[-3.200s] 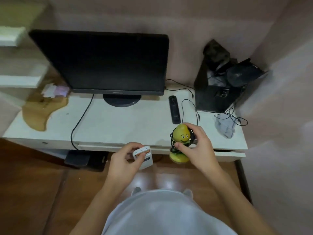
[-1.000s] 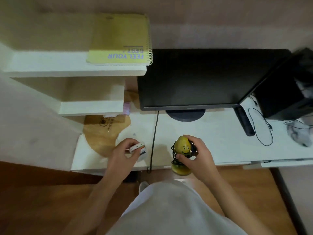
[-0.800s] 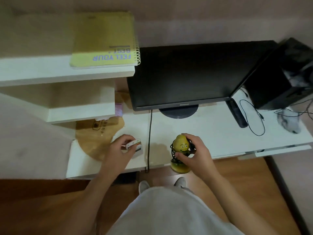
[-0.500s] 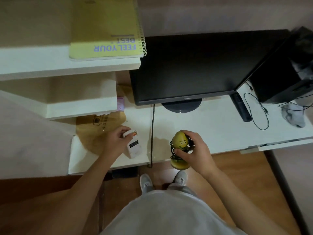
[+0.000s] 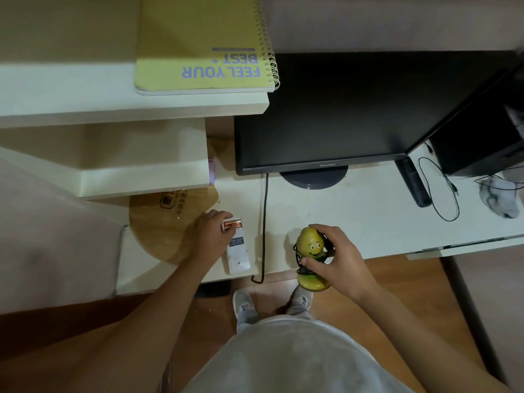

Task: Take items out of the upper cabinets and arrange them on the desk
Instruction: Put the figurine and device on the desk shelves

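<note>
Two items at the surface [image 5: 354, 217] front edge.
Left hand [image 5: 211, 236] holds white box [image 5: 238, 251] standing on it; right hand [image 5: 337, 259] grips yellow toy [image 5: 312, 245].

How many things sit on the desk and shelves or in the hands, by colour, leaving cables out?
Yellow: 2, spiral notebook, smiling toy in the right hand
Black: 3, monitor, remote, black box at the right
White: 1, small box in the left hand
Brown: 1, round wooden board
Grey: 1, cloth
Pink: 1, half-hidden packet
Total: 9
</note>
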